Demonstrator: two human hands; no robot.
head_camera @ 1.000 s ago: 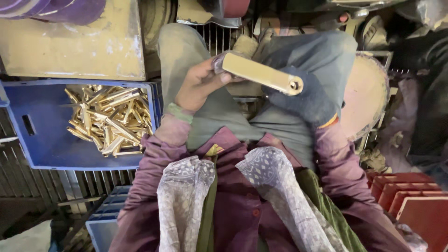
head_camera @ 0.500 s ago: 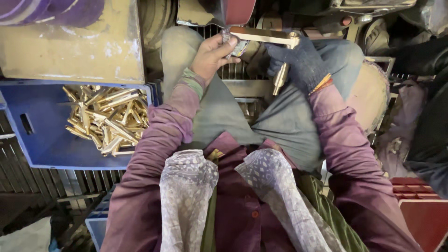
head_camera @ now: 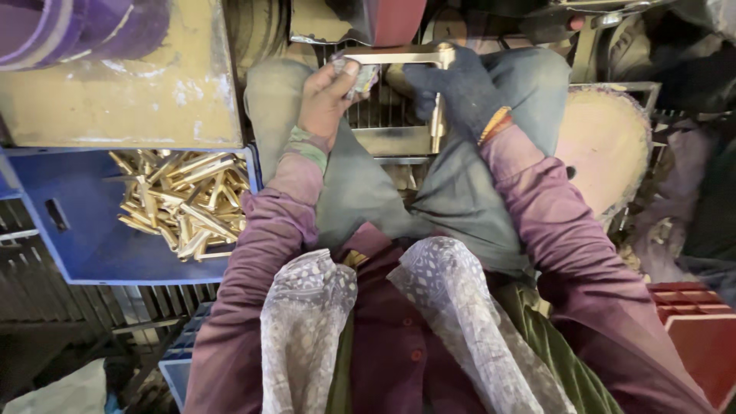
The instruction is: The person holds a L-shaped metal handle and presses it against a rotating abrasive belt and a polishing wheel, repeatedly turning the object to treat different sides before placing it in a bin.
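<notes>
Nearest, at nine o'clock, a blue crate (head_camera: pixel 84 253) holds loose brass pieces (head_camera: pixel 184 201). Beyond the knees, at twelve o'clock, the bare left hand (head_camera: pixel 326 96) pinches one end of an L-shaped brass handle (head_camera: pixel 406 58); the gloved right hand (head_camera: pixel 458 90) has its fingers closed around the bend. It looks solid, stiff, weighty and smooth, likely slippery; best gripped near the corner.
</notes>
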